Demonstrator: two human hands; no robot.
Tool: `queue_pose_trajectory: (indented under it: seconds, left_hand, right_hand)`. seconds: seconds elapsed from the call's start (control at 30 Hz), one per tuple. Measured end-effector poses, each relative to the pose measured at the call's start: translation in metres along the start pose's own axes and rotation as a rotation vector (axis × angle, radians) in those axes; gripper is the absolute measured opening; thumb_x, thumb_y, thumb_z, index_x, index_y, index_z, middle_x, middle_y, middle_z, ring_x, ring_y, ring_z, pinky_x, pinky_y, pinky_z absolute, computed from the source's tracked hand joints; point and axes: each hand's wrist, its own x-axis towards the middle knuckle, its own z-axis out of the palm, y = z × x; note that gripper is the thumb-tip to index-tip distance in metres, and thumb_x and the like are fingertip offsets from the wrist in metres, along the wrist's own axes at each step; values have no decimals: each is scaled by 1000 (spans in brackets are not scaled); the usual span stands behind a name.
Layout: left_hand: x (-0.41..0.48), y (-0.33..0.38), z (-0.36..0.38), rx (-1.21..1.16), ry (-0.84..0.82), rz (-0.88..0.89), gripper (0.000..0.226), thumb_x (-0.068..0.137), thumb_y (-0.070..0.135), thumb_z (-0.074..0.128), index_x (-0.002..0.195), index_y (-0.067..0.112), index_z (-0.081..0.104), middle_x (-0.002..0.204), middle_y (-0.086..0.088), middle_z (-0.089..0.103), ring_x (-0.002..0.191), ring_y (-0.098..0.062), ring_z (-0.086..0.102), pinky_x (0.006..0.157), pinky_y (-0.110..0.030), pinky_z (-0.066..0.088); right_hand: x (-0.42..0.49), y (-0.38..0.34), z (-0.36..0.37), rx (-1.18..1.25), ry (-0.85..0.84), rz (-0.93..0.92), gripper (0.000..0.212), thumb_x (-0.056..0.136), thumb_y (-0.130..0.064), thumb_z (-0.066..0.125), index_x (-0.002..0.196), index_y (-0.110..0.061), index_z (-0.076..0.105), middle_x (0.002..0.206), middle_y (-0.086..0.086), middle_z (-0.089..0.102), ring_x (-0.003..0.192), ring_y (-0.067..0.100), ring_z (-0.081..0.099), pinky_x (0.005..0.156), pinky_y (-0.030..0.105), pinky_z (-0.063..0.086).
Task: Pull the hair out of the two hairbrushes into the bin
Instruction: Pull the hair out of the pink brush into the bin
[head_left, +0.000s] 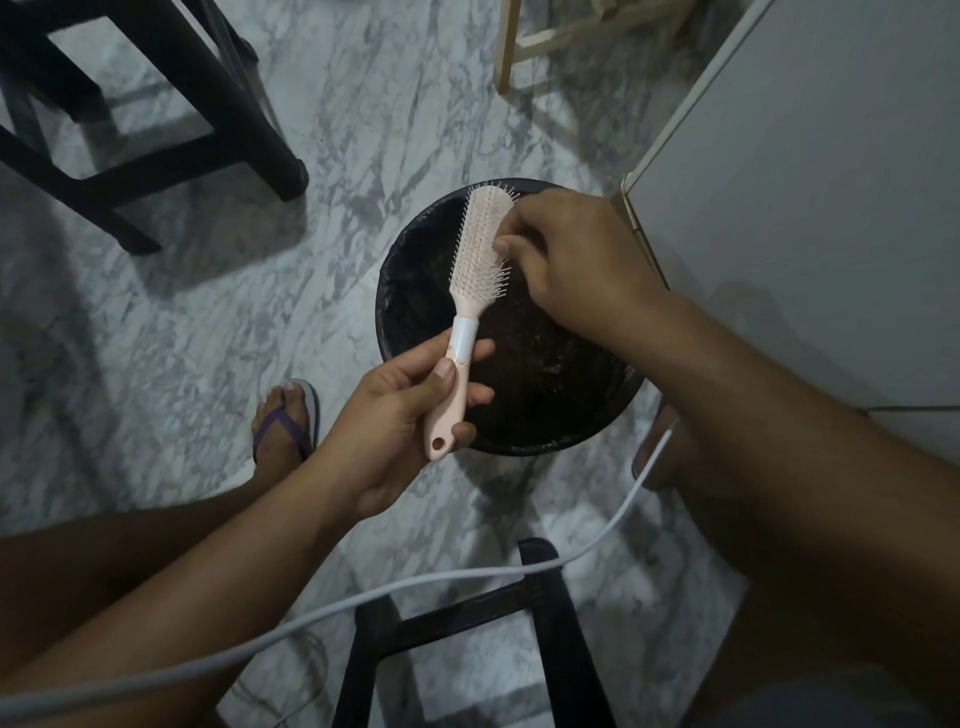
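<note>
Left hand (395, 415) gripping pink hairbrush (470, 291) handle over bin (395, 270); right hand (566, 260) pinching at bristles; loosened hair risking drifting onto floor (208, 312).

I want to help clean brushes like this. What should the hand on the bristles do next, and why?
Probably pinch whatever hair is there and pull it up off the bristles, then let it drop. The right hand has its fingertips in the pink hairbrush, the left hand grips the handle, and the brush head sits over the black bin. Hair itself is too fine to see.
</note>
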Motion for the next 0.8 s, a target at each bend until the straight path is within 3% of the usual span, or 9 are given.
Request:
queue_pose_trajectory:
  seconds: [0.1,0.27,0.37,0.5,0.63,0.8]
  left_hand:
    - [0,0,-1,8,0,27,40,104,4,41,141,6,55,130,-7,69,77,-11,65,51,-22,46]
    - [-1,0,-2,29,9,40,40,104,4,41,142,6,54,132,-6,68,77,-11,65,52,-22,46]
    - [0,2,-2,22,15,45,40,104,4,41,141,6,55,133,-7,68,77,-11,64,51,-21,46]
    - [1,1,0,18,16,41,40,104,4,41,141,6,54,131,-6,69,76,-12,65,51,-22,46]
    - [1,-1,-1,68,15,40,40,105,6,42,143,9,54,131,-5,68,78,-11,64,53,-22,45]
    - [0,-6,-5,248,21,79,35,105,15,47,132,28,66,122,-10,65,79,-16,53,62,-32,35]
  right_hand:
    - [8,2,-11,252,90,124,14,94,-22,64,93,-12,73,85,-5,70,73,0,60,72,9,45]
    - [17,11,-37,485,261,211,12,96,-19,64,97,-10,73,79,-9,69,66,-8,61,69,13,52]
    - [14,11,-34,533,233,182,12,97,-9,60,102,-7,72,84,-7,73,69,-7,65,70,12,52]
    - [1,1,-14,288,101,0,12,91,-17,66,98,-15,75,92,-6,74,83,1,67,80,23,56]
    - [-7,-13,-6,50,-51,-88,9,87,-32,69,95,-30,73,99,-6,60,84,8,58,77,39,54]
    - [-9,-26,-8,-144,-129,-66,22,92,-41,65,110,-30,71,114,-6,56,102,16,59,80,36,51]
